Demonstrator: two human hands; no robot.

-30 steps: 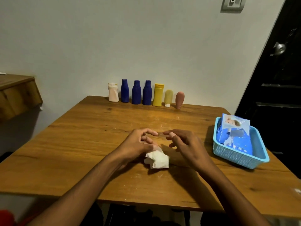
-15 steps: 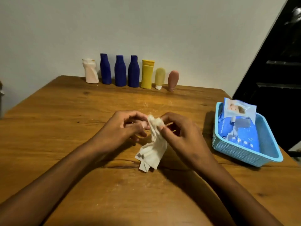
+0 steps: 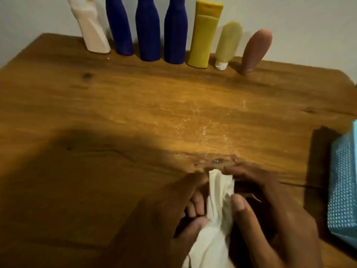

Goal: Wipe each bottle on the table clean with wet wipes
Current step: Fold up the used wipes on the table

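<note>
Head view: both hands' curled fingers pinch the wipe (image 3: 216, 213).

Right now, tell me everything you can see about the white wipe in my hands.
The wet wipe is white, thin and soft-looking, bunched into lengthwise creases. It stands upright between both hands above the wooden table, its lower part running out of the picture. The left hand and right hand pinch it from either side.

You are working in dim, warm light. A bright patch falls on the middle of the table (image 3: 193, 117), where small wet specks glint. A broad dark shadow covers the table's near left. The whole picture is soft with motion blur, worst on the hands at the bottom edge.
</note>
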